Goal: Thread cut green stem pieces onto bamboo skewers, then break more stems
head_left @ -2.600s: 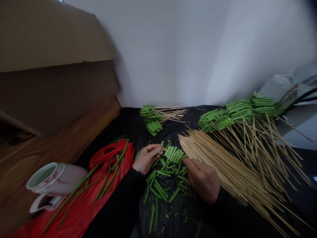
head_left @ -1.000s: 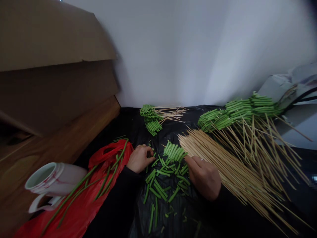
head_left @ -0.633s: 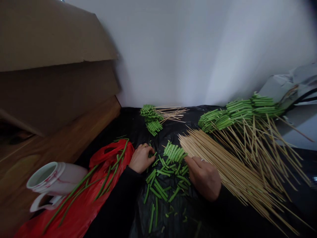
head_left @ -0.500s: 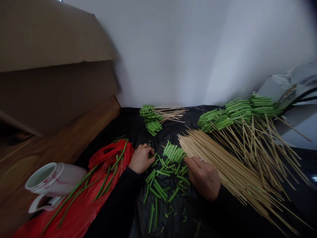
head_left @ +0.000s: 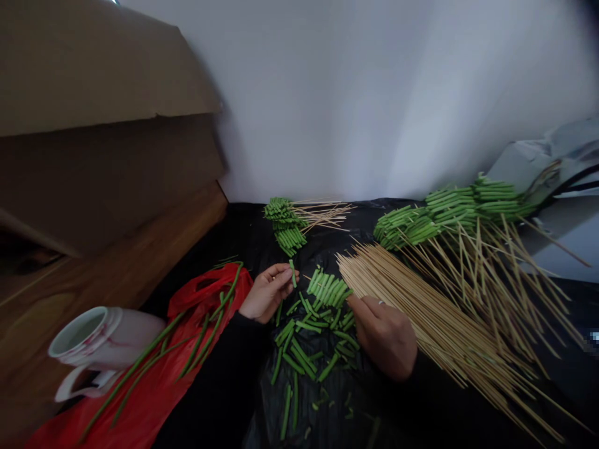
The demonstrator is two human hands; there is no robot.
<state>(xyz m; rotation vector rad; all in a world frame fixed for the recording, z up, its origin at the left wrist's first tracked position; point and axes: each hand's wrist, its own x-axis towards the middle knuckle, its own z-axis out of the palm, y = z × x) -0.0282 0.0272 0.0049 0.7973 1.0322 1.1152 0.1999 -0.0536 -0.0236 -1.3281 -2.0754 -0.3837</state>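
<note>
1. Only the head view here, so it's all from that. Left hand (head_left: 266, 294) has its thumb and fingers pinched on one cut green piece (head_left: 292, 273), held up off the black sheet (head_left: 255, 246), long axis near upright in the view.
2. Right hand (head_left: 386, 340) looks clenched on the far end of a skewer (head_left: 307, 277); the grip itself is hidden, but the threaded row (head_left: 329, 289) starts right at those fingers.
3. Here's the bit that matters, imo: the bare tip pokes out left of that row, and the piece sits just left of it, not touching. The skewer slants from tip down to the right hand, so the two axes are pretty much crosswise. Left hand's nearer the tip.
4. Loose pieces (head_left: 304, 360) lie below and between both hands, bundle of bare sticks (head_left: 421, 305) just beyond the right one.
</note>
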